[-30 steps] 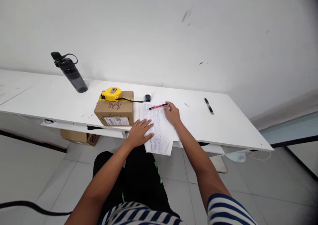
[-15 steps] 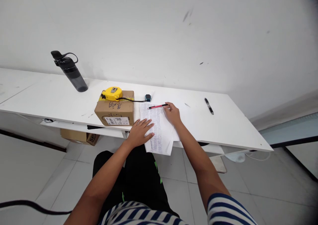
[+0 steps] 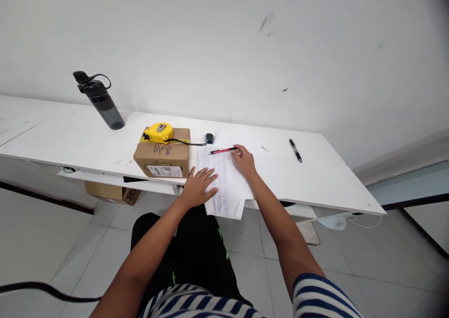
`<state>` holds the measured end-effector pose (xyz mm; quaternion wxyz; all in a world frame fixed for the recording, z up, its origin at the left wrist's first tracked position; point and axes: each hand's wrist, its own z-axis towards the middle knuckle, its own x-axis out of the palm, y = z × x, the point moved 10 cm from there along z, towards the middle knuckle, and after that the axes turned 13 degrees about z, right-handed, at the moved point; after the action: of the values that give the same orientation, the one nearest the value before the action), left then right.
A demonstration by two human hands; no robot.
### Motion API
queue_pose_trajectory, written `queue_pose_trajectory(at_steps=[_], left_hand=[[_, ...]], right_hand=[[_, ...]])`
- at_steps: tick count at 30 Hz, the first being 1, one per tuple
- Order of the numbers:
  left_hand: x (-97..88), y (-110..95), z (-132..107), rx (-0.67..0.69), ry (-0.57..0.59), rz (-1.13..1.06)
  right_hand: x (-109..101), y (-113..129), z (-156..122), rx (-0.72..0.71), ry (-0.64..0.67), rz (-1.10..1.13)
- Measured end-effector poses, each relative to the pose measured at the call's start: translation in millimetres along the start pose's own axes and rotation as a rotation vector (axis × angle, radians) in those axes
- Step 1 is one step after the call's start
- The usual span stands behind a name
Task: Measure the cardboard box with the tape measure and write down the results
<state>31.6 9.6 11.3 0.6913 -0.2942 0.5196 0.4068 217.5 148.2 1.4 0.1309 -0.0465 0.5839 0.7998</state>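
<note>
A sheet of paper covered with lines of handwriting lies on the white table, its lower end hanging past the front edge. My left hand rests flat at the paper's left side, fingers spread, holding nothing. At the upper right of the sheet, my right hand has its fingertips closed on the black end of a red and black pen. The pen lies nearly level across the top of the writing, pointing left. Just beyond the paper sits a small dark watch-like object.
Left of the paper stands a cardboard box with a yellow tape measure on top, its black strap trailing right. A dark water bottle is farther left. Another pen lies to the right. Behind the table rises a white wall.
</note>
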Motion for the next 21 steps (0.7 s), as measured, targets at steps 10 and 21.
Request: queue_pose_trajectory(at_steps=[10,21], left_hand=[[-0.6,0.0,-0.3,-0.001,-0.008,-0.001],[-2.6,-1.1,-0.3,0.001,-0.017,0.005]], right_hand=[[1.1,-2.3,0.6,-0.011,0.009,-0.01],[0.7,-0.2,-0.2,-0.007,0.005,-0.006]])
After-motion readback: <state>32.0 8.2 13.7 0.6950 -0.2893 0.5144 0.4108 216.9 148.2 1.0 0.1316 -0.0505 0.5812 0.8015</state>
